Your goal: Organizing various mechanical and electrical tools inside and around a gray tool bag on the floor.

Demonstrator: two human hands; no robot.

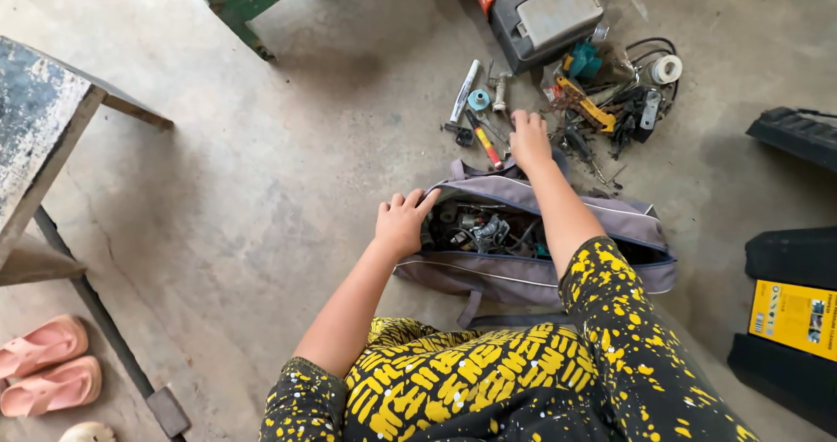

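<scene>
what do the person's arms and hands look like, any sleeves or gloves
Both hands are bare: no gloves, rings or watch show on the left hand or the right hand. The forearms are uncovered. Short black sleeves splashed with yellow speckles end near the elbows, matching the black and yellow patterned top.

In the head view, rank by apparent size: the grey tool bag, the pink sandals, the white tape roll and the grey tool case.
1. Grey tool bag, clearly largest.
2. Grey tool case, partly cut off at the top edge.
3. Pink sandals, as a pair; nearer the camera, so their rank against the case is unsure.
4. White tape roll, smallest.
</scene>
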